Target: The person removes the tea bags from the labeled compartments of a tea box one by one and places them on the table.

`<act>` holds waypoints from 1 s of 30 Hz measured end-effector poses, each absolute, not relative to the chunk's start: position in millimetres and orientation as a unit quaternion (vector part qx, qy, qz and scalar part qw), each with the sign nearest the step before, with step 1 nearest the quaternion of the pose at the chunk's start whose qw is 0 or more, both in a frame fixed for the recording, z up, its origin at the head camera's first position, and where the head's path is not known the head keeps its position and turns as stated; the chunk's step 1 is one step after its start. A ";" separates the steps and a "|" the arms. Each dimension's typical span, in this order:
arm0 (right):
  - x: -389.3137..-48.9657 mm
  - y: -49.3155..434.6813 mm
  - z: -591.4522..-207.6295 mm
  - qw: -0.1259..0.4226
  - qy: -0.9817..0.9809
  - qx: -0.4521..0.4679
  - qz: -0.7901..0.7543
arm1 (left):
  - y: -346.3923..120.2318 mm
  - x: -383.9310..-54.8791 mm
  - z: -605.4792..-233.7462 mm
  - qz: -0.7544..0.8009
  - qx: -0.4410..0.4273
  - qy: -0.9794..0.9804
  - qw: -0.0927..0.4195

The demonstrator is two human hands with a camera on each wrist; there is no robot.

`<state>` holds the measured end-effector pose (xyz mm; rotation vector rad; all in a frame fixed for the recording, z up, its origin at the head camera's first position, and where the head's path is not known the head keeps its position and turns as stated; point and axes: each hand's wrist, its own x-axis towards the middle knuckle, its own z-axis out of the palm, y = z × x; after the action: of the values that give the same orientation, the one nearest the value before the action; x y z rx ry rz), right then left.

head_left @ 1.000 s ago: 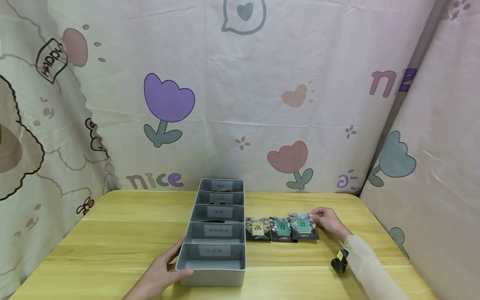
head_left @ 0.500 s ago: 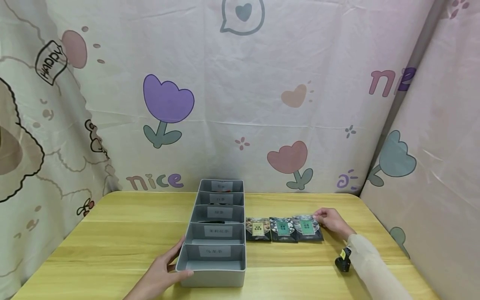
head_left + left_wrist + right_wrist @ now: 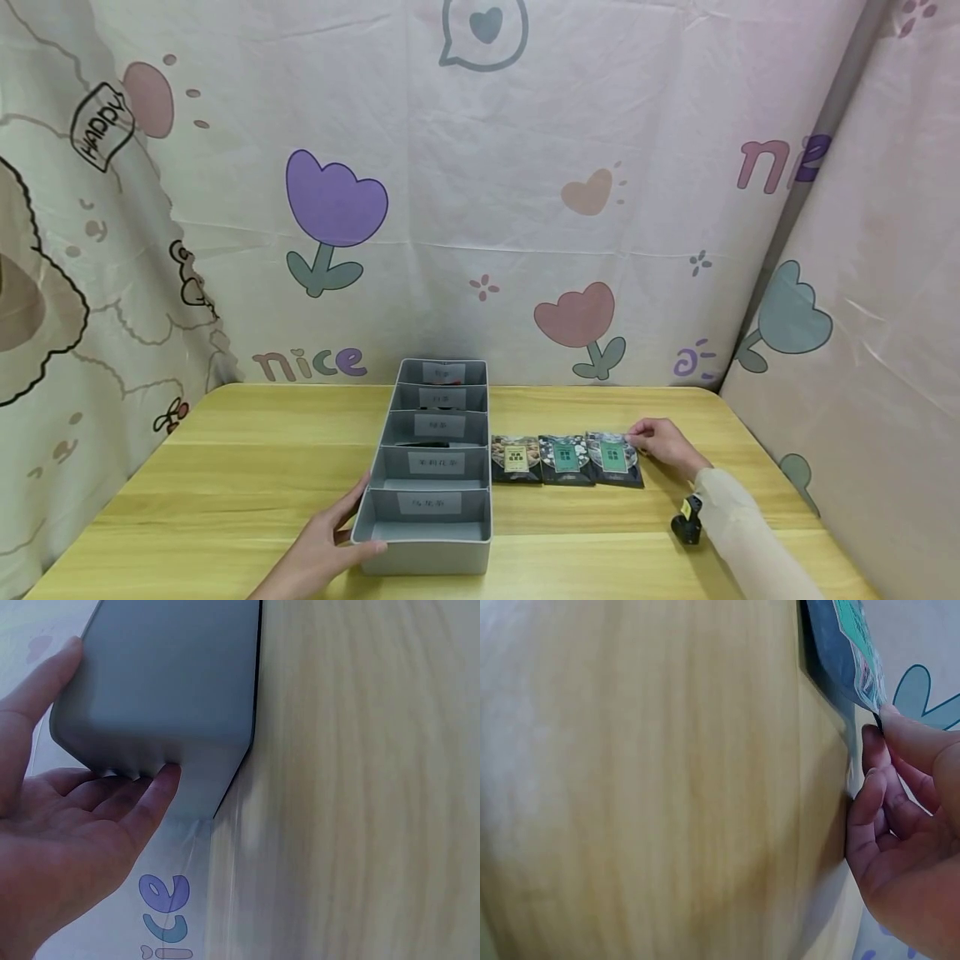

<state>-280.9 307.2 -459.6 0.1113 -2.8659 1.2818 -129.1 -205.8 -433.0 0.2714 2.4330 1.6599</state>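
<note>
A long grey storage box (image 3: 422, 557) with labelled compartments stands on the table. My left hand (image 3: 318, 537) grips its near left corner, the thumb at the front rim and the fingers along the left side; the left wrist view shows the fingertips (image 3: 171, 774) against the wall. To the right of the box three tea sachets lie in a row: a yellow-labelled sachet (image 3: 516, 459), a green-labelled sachet (image 3: 567, 459) in the middle and another green-labelled sachet (image 3: 615, 458) at the right. My right hand (image 3: 666, 443) pinches the upper right corner of the rightmost sachet between thumb and fingertips.
Dark contents show low in the box's middle compartment (image 3: 431, 429). The wooden table (image 3: 247, 450) ends at a printed cloth backdrop (image 3: 450, 208) behind and at the sides. A small black camera (image 3: 687, 521) is worn at my right wrist.
The right hand has shifted the rightmost sachet slightly to the right, off the middle one, and lowered it into line with the row. The left hand and the box stay put.
</note>
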 end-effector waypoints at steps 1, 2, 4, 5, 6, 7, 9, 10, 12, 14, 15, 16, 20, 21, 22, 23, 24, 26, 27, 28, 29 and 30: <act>-281.1 307.3 -459.8 0.002 -0.914 0.035 0.405 | -205.8 -129.0 -433.1 0.559 0.090 0.819 0.092; -281.2 307.5 -460.0 0.004 -0.915 0.036 0.402 | -205.8 -128.9 -433.2 0.558 0.091 0.819 0.092; -281.4 307.4 -460.0 0.007 -0.916 0.033 0.400 | -205.9 -128.7 -433.4 0.558 0.093 0.820 0.091; -281.3 307.1 -459.7 0.008 -0.916 0.031 0.401 | -205.9 -128.6 -433.5 0.557 0.094 0.820 0.090; -281.1 307.0 -459.6 0.007 -0.916 0.028 0.400 | -205.9 -128.5 -433.5 0.557 0.095 0.820 0.089; -281.1 306.8 -459.5 0.007 -0.915 0.023 0.402 | -205.8 -128.4 -433.6 0.558 0.096 0.820 0.088; -280.8 306.4 -459.1 0.006 -0.915 0.019 0.403 | -205.6 -128.0 -433.4 0.558 0.097 0.820 0.086; -280.6 306.4 -458.9 0.006 -0.915 0.019 0.403 | -205.4 -127.8 -433.2 0.559 0.097 0.819 0.085; -280.3 306.3 -458.6 0.006 -0.913 0.016 0.407 | -205.1 -127.4 -432.8 0.560 0.102 0.818 0.081; -279.6 306.3 -458.3 0.006 -0.913 0.020 0.408 | -204.7 -127.1 -432.1 0.563 0.107 0.816 0.078; -279.3 306.3 -458.2 0.006 -0.911 0.017 0.412 | -204.5 -127.1 -431.8 0.564 0.109 0.815 0.077; -278.8 306.2 -458.5 0.005 -0.910 0.015 0.415 | -204.4 -126.9 -431.7 0.567 0.111 0.812 0.077; -276.7 306.4 -459.8 0.008 -0.906 0.003 0.422 | -203.9 -126.5 -430.8 0.573 0.107 0.809 0.082; -276.3 306.7 -460.1 0.010 -0.905 -0.001 0.425 | -203.8 -126.5 -430.6 0.573 0.106 0.808 0.083; -276.0 306.9 -460.3 0.013 -0.906 -0.001 0.423 | -203.8 -126.5 -430.5 0.573 0.105 0.809 0.083; -275.5 307.0 -460.5 0.014 -0.906 0.001 0.422 | -203.8 -126.5 -430.3 0.572 0.102 0.810 0.082; -275.3 307.2 -460.7 0.016 -0.907 0.003 0.420 | -203.9 -126.4 -430.3 0.570 0.102 0.811 0.081; -275.3 307.4 -460.4 0.019 -0.909 0.006 0.417 | -204.0 -126.8 -430.4 0.568 0.101 0.813 0.080; -275.9 307.5 -460.6 0.021 -0.910 0.005 0.415 | -204.1 -126.9 -430.5 0.568 0.100 0.813 0.079; -276.4 307.6 -460.5 0.024 -0.912 0.008 0.410 | -204.2 -126.9 -430.5 0.566 0.100 0.814 0.079; -276.5 307.7 -460.3 0.025 -0.912 0.009 0.408 | -204.2 -127.0 -430.6 0.565 0.100 0.815 0.079; -276.9 307.9 -459.7 0.027 -0.913 0.011 0.407 | -204.3 -127.1 -430.6 0.564 0.100 0.816 0.079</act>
<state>-276.9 307.9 -459.7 0.0326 -2.8188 1.2573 -127.1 -204.3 -430.6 0.2984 2.4403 1.6889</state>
